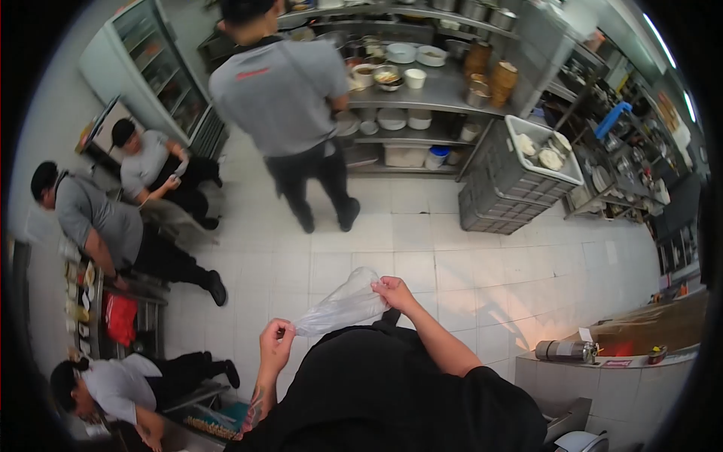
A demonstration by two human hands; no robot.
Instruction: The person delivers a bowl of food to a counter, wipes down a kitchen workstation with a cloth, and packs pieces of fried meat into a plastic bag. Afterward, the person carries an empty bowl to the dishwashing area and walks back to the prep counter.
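Note:
A thin, see-through plastic bag is stretched between my two hands in front of my black clothing. My left hand pinches its lower left corner. At the upper right end, my right hand grips the edge between thumb and fingers. The bag looks flat and crumpled, and I cannot make out anything inside it. Below it, part of my dark shoe shows on the floor.
One person stands at a steel shelf counter with bowls and plates. Stacked grey crates hold white dishes at right. Several people are at the left beside a glass-door fridge. A tiled ledge carries a metal cylinder.

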